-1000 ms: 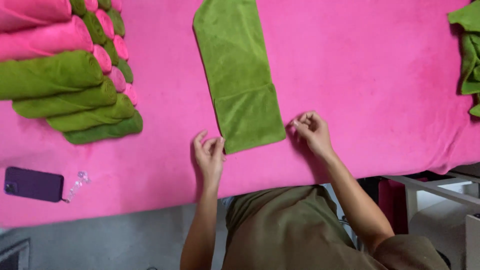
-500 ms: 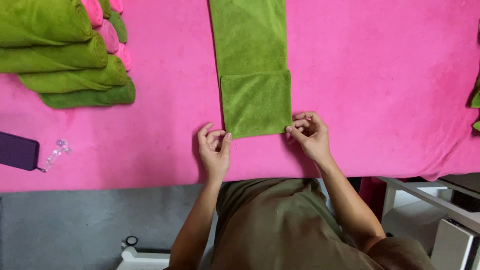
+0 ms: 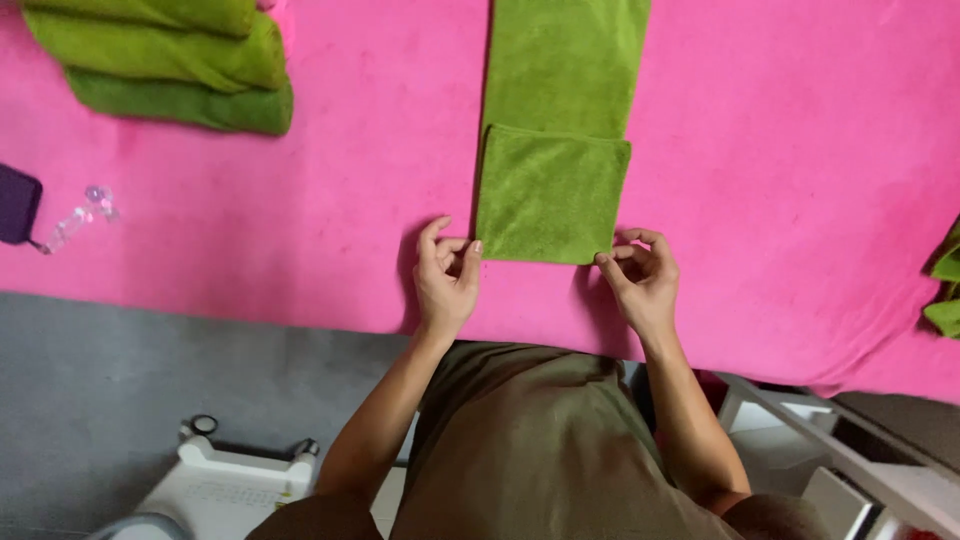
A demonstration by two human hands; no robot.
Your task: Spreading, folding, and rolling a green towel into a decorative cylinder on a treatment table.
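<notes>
A long green towel (image 3: 555, 130) lies on the pink cloth-covered table (image 3: 800, 150), running away from me, with its near end folded back into a square flap. My left hand (image 3: 445, 275) pinches the flap's near left corner with thumb and fingertips. My right hand (image 3: 640, 275) pinches the near right corner the same way. Both corners rest on the table close to its front edge.
Rolled green towels (image 3: 180, 60) are stacked at the far left. A dark purple phone (image 3: 15, 205) with a clear bead charm (image 3: 85, 210) lies at the left edge. More green cloth (image 3: 945, 290) shows at the right edge. A white device (image 3: 240, 485) sits on the grey floor below.
The view has tilted down and shifted, so the towel and rolls sit higher and further right in frame. Both hands have closed in from beside the flap onto its near corners.
</notes>
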